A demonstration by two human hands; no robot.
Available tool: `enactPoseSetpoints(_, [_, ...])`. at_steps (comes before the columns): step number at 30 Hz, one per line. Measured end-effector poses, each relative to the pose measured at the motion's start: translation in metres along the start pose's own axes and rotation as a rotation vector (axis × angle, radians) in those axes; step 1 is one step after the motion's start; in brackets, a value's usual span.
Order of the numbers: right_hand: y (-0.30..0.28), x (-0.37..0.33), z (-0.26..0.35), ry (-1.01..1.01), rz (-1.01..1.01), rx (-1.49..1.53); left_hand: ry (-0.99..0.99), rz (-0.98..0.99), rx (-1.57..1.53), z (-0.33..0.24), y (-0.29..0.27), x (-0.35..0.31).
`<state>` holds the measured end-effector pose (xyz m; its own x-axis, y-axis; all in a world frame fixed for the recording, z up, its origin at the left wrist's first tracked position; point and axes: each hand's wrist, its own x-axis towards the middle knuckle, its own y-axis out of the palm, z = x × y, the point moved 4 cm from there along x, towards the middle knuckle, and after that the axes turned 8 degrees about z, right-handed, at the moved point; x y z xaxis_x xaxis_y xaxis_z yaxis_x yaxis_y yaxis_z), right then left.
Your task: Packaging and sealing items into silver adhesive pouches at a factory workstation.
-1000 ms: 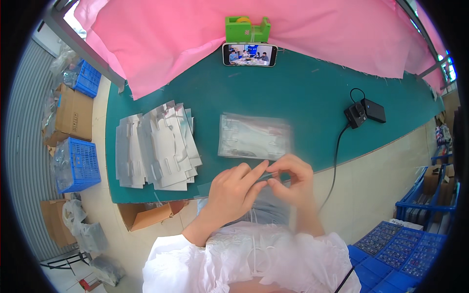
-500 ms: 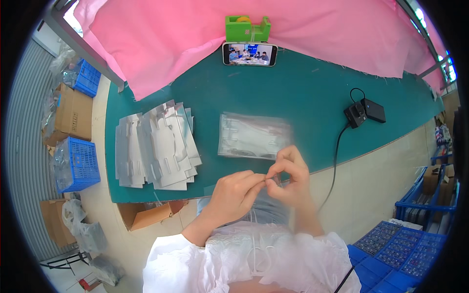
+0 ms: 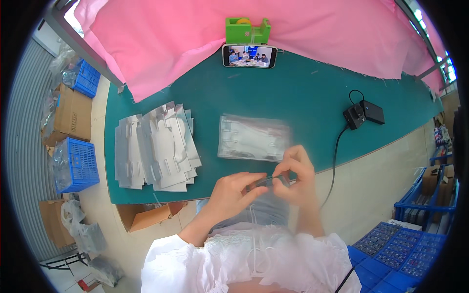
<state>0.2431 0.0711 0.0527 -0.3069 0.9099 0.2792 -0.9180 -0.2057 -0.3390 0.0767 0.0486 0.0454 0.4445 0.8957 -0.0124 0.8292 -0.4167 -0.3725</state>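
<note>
Above the table's near edge, my left hand (image 3: pixel 233 193) and my right hand (image 3: pixel 296 179) hold a thin, see-through greyish piece (image 3: pixel 265 182) between them. My right hand pinches its right end with thumb and forefinger. At the other end, the thumb and fingers of my left hand close around it; the piece is too small and blurred to name. Just beyond my hands lies a clear plastic bag of flat silvery cut-out sheets (image 3: pixel 254 138). Left of it, a fanned stack of similar silvery sheets (image 3: pixel 166 151) rests on the green table (image 3: pixel 308 97).
A phone (image 3: pixel 249 55) leans before a green tape dispenser (image 3: pixel 247 31) at the back. Pink cloth (image 3: pixel 171 34) hangs behind. A small black device (image 3: pixel 354 115) with a cable sits on the right. Blue crates (image 3: pixel 80 163) and cartons (image 3: pixel 73 111) stand left; blue trays (image 3: pixel 400 249) lower right.
My hands have moved slightly apart, and more of the thin piece shows between them. My left fingers have spread a little. The sheets and bag stay in place.
</note>
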Motion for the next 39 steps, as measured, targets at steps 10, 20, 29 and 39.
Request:
enactPoseSetpoints(10, [-0.007, -0.001, -0.006, 0.066, 0.001, -0.002, -0.033, -0.009, 0.043, 0.006, 0.004, -0.001])
enactPoseSetpoints(20, [-0.012, -0.001, -0.006, 0.057, -0.023, -0.025, -0.008, -0.005, 0.036, 0.012, 0.007, -0.006])
enactPoseSetpoints(29, [-0.018, -0.002, -0.006, 0.1, -0.049, -0.009, -0.039, 0.009, 0.015, 0.013, 0.007, -0.008])
enactPoseSetpoints(39, [-0.023, -0.004, -0.006, 0.107, -0.063, 0.002, 0.023, 0.018, 0.061, 0.016, 0.008, -0.012])
